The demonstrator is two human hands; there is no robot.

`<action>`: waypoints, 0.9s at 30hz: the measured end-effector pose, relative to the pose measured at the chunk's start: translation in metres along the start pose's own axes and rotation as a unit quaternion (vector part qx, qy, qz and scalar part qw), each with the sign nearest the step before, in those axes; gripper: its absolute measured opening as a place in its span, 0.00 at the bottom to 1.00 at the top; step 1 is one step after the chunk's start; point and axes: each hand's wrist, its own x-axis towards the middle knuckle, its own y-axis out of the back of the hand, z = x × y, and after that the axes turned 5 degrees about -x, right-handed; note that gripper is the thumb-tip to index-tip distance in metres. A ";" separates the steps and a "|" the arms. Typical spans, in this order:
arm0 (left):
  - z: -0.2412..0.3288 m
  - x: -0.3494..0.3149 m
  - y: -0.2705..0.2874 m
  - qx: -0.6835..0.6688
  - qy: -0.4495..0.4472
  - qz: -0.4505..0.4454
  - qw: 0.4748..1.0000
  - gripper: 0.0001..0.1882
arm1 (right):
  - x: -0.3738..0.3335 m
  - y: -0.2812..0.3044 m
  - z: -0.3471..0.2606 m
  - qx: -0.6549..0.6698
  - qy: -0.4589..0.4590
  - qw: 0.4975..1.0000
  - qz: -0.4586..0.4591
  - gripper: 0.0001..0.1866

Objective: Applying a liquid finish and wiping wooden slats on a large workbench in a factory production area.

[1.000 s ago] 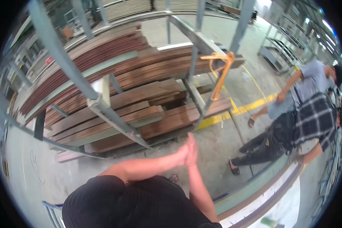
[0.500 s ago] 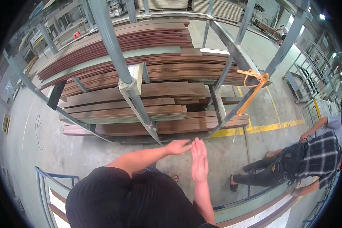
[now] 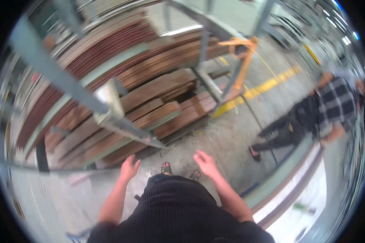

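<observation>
My left hand hangs in the air with nothing in it, its thumb apart from the fingers. Across from it, my right hand is raised too, holding nothing, fingers loosely bent and apart. Both are over the concrete floor, well separated. Nearest to them is a metal rack bearing stacked brown boards of several lengths. An orange strap is tied round the rack's right post. Motion blurs much of the picture.
At the right stands a co-worker in a checked shirt, a hand on a long workbench with brown strips and a white surface. Yellow tape marks the floor. A slanting rack post rises at the left.
My hands were together in front of me; now they are apart, the left one lower and to the left. The view has turned right, so the rack appears tilted and further left.
</observation>
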 end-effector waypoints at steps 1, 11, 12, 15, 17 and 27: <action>0.001 0.007 0.005 -0.008 -0.022 -0.019 1.000 0.29 | -0.006 -0.009 -0.008 -0.013 -0.034 0.999 -0.020 0.28; 0.125 0.104 -0.047 0.007 -0.321 -0.239 0.916 0.42 | -0.052 -0.045 -0.009 -0.158 -0.014 0.982 0.106 0.36; 0.137 0.116 -0.057 0.043 -0.345 -0.202 0.916 0.43 | -0.066 -0.039 -0.002 -0.145 -0.040 0.979 0.138 0.36; 0.145 0.166 -0.086 0.115 -0.404 -0.138 0.897 0.44 | -0.101 -0.022 0.037 -0.129 -0.084 0.965 0.211 0.37; 0.153 0.183 -0.097 0.153 -0.337 -0.085 0.925 0.46 | -0.126 -0.003 0.047 -0.097 -0.132 0.957 0.241 0.36; 0.180 0.177 -0.101 0.271 -0.305 0.038 0.912 0.47 | -0.163 0.137 0.154 -0.118 -0.103 0.777 0.609 0.21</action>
